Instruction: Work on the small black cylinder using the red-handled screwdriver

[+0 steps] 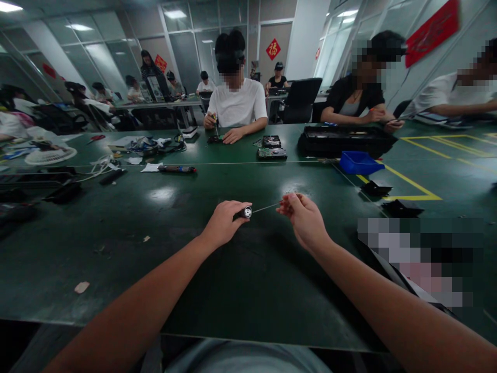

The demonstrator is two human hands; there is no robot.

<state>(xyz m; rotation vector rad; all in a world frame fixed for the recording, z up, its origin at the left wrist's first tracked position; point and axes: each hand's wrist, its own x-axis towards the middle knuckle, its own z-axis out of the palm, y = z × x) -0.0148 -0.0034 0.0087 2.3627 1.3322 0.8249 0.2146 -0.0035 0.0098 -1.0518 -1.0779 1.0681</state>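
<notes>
Holding cylinder, thin rod, blue bin beyond, contents unclear

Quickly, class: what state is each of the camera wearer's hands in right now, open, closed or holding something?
Left hand: closed, holding a small cylinder with a silvery end.
Right hand: closed, holding a thin rod.

Blue tray on R, nr yellow tape — long black case just behind tray. Round white cover far L (cables to its R). Person opp. — red sign in bkgd.
</notes>
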